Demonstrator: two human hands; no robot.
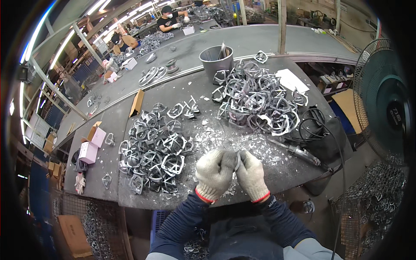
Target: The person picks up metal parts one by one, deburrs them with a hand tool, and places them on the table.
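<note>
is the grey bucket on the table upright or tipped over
Upright: the grey bucket stands with its round mouth facing up

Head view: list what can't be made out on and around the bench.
All in the head view:
- Grey piece: mostly covered by the left hand and right hand.
- Left pile: lower pieces hidden beneath upper ones.
- Bucket: inside bottom hidden by its wall.
- Fan: right edge lost in dark lens rim.

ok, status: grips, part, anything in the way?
Left grip and right grip gloved, together, pinching a grey metal part, mostly hidden. Pale flakes scattered around them. Left pile and right pile of metal parts sit apart from both.
</note>
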